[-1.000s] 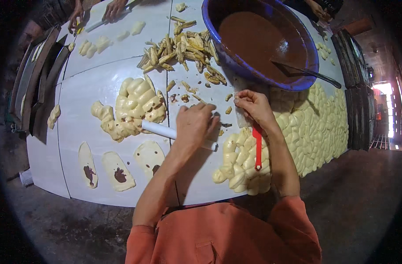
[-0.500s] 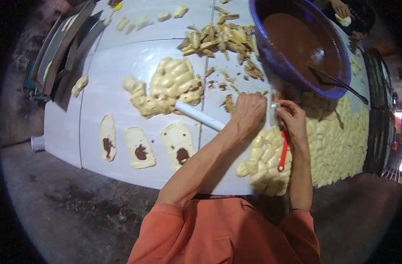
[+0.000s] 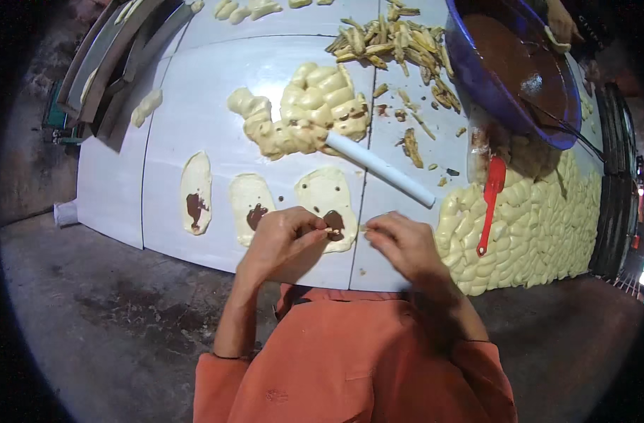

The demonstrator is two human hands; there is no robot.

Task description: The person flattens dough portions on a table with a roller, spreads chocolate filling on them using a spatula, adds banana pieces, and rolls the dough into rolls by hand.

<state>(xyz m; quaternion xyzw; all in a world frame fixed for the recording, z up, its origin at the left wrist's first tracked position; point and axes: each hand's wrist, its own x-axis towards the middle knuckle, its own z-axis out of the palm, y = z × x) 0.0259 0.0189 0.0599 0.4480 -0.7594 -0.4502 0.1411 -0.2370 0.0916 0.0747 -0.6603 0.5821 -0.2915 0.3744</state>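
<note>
My left hand (image 3: 283, 240) is closed in a pinch beside the chocolate patch (image 3: 334, 224) on the rightmost of three flattened dough pieces (image 3: 325, 187). A tiny pale bit shows at its fingertips, too small to name. Just right of that dough piece, my right hand (image 3: 405, 245) pinches too, with something small and pale at its tips that I cannot make out. Two more flattened dough pieces (image 3: 250, 189) (image 3: 196, 176) lie to the left, each with chocolate near its lower end. A white rolling pin (image 3: 382, 169) lies beyond my right hand, its far end against a mound of dough lumps (image 3: 315, 99).
A red spatula (image 3: 490, 204) rests over many dough lumps (image 3: 533, 233) at right. Behind stand a blue basin (image 3: 459, 63) of brown chocolate mixture and a pile of banana strips (image 3: 399, 42). Metal trays (image 3: 118, 63) stand far left. Another person's hand (image 3: 561, 25) shows at top right.
Both hands have come back from beside the basin toward the near edge, over the rightmost flattened dough piece. The red spatula stays on the right, now uncovered. The view has shifted.
</note>
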